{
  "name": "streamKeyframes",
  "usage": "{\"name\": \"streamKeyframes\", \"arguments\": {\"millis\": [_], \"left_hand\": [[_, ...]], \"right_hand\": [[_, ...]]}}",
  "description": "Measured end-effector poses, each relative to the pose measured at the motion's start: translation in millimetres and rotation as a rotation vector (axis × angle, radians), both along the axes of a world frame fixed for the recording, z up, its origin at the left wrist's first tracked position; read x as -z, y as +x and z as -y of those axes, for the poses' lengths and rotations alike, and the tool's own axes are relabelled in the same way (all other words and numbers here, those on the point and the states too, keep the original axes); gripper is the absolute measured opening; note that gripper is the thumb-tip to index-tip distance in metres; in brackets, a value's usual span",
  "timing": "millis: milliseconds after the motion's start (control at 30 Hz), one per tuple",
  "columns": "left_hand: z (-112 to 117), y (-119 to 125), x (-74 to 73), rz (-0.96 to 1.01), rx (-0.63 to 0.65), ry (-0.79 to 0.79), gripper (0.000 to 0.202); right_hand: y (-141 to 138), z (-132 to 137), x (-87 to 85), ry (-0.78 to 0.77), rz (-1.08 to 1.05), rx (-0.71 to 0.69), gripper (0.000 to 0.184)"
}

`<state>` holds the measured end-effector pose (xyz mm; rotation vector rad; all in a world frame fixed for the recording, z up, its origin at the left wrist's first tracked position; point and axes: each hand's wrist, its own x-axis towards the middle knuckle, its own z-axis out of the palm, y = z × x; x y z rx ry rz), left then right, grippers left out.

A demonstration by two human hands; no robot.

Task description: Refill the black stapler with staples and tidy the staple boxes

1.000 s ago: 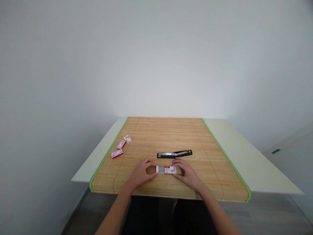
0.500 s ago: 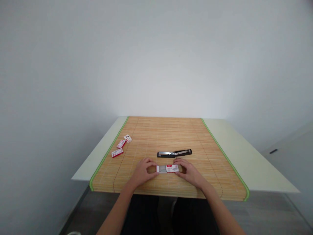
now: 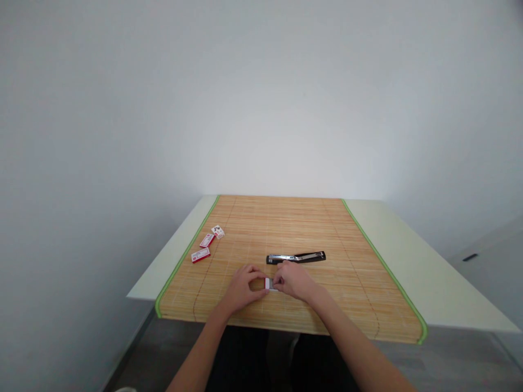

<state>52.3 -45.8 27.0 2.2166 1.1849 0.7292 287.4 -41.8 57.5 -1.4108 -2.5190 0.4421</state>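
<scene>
A small red-and-white staple box, slid open, lies on the bamboo mat near its front edge. My left hand grips its left end between thumb and fingers. Over the tray, my right hand is closed in a pinch at the grey contents. The right part of the box is hidden under that hand, and what the fingertips hold cannot be made out. Just beyond the hands lies a black stapler, its top folded back and its metal rail showing.
At the left of the bamboo mat lie two red-and-white boxes and a small printed card. The mat has green edging and covers the middle of a white table. A pale wall stands behind.
My right hand has left the right end of the staple box and moved left over the open tray, fingers now pinched. My left hand keeps its hold. The view shifted slightly.
</scene>
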Motion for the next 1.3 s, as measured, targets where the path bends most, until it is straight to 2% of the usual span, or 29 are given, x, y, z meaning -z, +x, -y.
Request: {"name": "streamKeyframes", "arguments": {"millis": [133,267,400,533,700,900,1167,1300], "left_hand": [[0,0,1.9,0.001,-0.006,0.012,0.033],[-1,-1,3.5,0.001,-0.002,0.013,0.034],[0,-1,2.4,-0.001,-0.004,0.006,0.032],[0,0,2.0,0.007,-0.001,0.011,0.031],[0,-1,2.9,0.006,-0.007,0.005,0.031],[1,-1,1.0,0.009,-0.004,0.01,0.03],[1,-1,2.2,0.01,-0.005,0.009,0.031],[-1,-1,5.6,0.003,-0.009,0.008,0.033]], "right_hand": [[-4,-4,4.2,-0.014,0.002,-0.02,0.013],[-3,-3,-1.6,-0.006,-0.037,-0.014,0.012],[16,-1,-10.3,0.018,-0.065,0.069,0.014],[41,4,-11.9,0.018,-0.054,0.146,0.015],[59,13,-7.3,-0.003,-0.068,0.151,0.015],[76,21,4.6,-0.055,-0.202,0.201,0.013],[65,35,18.2,0.035,-0.325,0.225,0.002],[67,41,22.8,0.016,-0.359,0.195,0.008]]}}
